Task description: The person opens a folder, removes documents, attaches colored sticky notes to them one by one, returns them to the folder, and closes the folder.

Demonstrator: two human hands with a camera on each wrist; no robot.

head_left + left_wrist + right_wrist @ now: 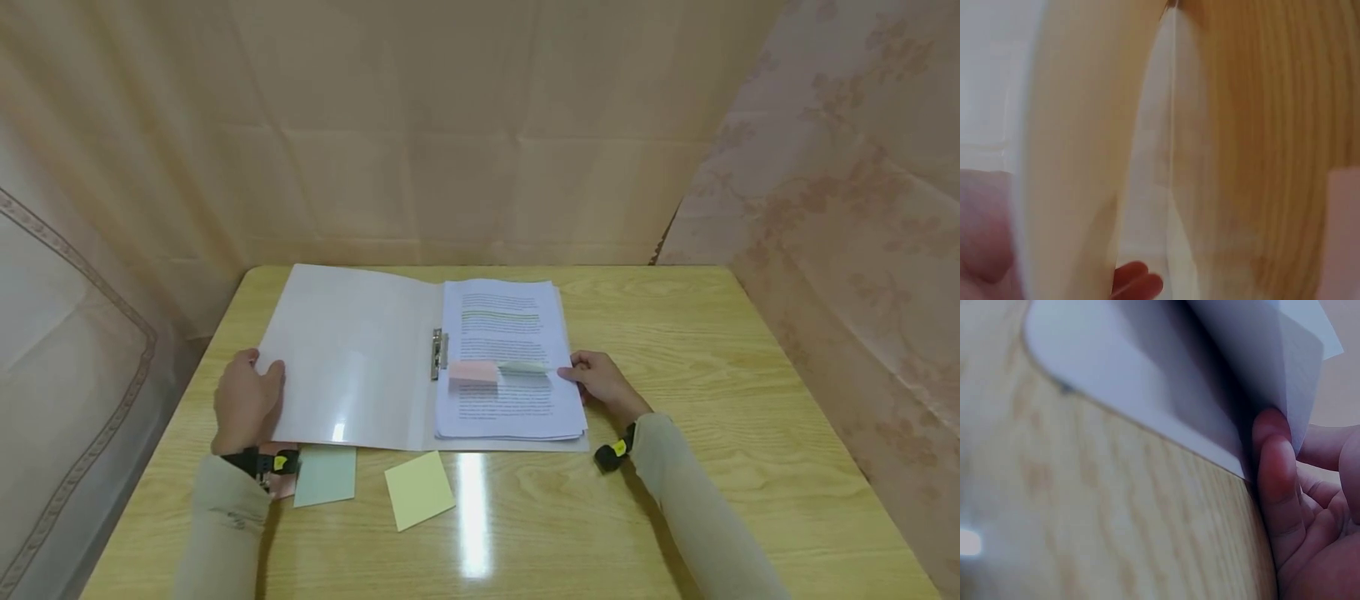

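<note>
A pale folder point(352, 358) lies spread open on the table, its metal clip point(437, 354) near the spine. My left hand point(246, 400) grips the cover's outer edge; the left wrist view shows the cover between the thumb side and the fingertips point(1138, 281). On the folder's right half rests a stack of printed sheets point(502, 333), with green highlighted lines near the top. A pink sticky note point(474, 371) and a pale green sticky note point(522, 367) lie across the top sheet. My right hand point(606, 383) pinches the sheets' right edge, some fingers underneath.
In front of the folder lie a yellow sticky pad point(420, 492), a pale green pad point(326, 479) and a pink pad point(282, 487), the latter two partly covered by the folder or left wrist. Curtains point(480, 133) hang behind the wooden table point(675, 317).
</note>
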